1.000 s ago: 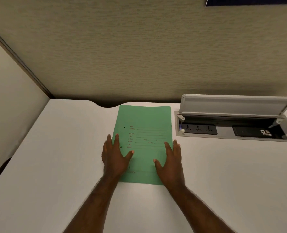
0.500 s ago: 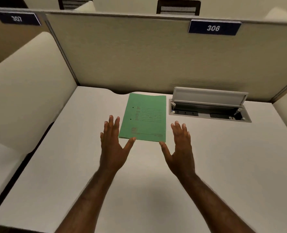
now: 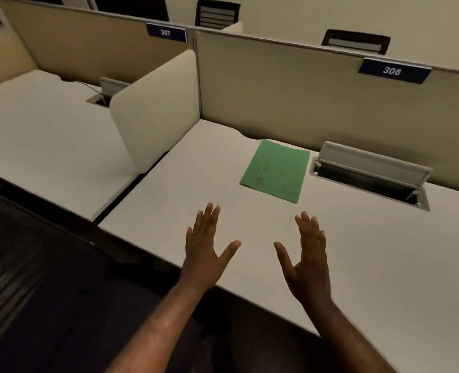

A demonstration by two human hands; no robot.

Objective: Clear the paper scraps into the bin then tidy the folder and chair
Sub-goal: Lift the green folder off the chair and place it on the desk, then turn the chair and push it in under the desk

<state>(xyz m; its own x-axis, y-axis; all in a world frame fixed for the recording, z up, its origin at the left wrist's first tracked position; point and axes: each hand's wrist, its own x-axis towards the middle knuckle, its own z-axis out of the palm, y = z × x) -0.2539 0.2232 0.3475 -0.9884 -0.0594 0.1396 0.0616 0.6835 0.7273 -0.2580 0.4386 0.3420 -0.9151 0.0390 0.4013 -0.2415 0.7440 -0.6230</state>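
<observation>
A green folder (image 3: 276, 170) lies flat and closed at the back of the white desk (image 3: 384, 251), beside the partition. My left hand (image 3: 205, 251) hovers over the desk's front edge, palm down, fingers spread, holding nothing. My right hand (image 3: 307, 257) is level with it to the right, also empty with its fingers apart. Both hands are well short of the folder and touch nothing. No paper scraps, bin or this desk's chair show in the view.
An open socket box (image 3: 370, 176) with a raised lid sits in the desk right of the folder. A cream side divider (image 3: 155, 109) separates this desk from the neighbouring desk (image 3: 34, 135). Tan partitions carry labels 306 (image 3: 392, 71) and 307 (image 3: 166, 32). Dark floor (image 3: 34, 292) lies at the left.
Both hands lifted off the folder and drew back to the desk's front edge. The view pulled away and swung left, so the neighbouring desk and the floor now show.
</observation>
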